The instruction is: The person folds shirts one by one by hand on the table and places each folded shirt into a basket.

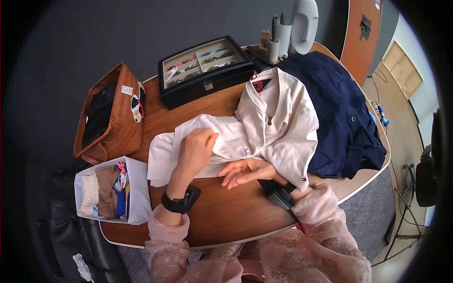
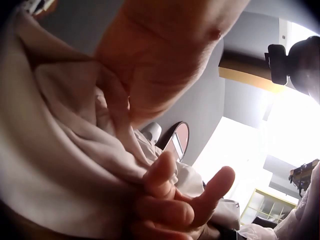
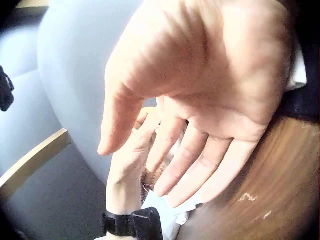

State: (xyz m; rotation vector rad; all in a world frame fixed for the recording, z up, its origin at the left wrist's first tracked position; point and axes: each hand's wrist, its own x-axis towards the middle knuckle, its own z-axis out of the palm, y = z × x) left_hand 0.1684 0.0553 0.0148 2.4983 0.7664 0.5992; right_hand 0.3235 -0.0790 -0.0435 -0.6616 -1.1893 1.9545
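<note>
A cream polo shirt point(image 1: 283, 111) with a red neck label lies on the wooden table, its body bunched and its lower part spread leftward. My left hand point(image 1: 196, 148) is over that left part, and its curled fingers grip the fabric. Gathered shirt folds point(image 2: 75, 115) rise to the left hand point(image 2: 155, 65) in the left wrist view, where the fingertips are hidden in the cloth. Palm upturned, my right hand point(image 1: 247, 172) lies by the shirt's front edge with its fingers extended and holding nothing. Its bare palm point(image 3: 200, 70) fills much of the right wrist view.
Right of the shirt lies a navy garment point(image 1: 330, 113). A black glasses case point(image 1: 207, 87) with a clear lid stands behind, and a woven basket point(image 1: 115, 111) at the left. Nearer is a white box point(image 1: 140, 188) of folded clothes. White containers point(image 1: 283, 40) stand at the back.
</note>
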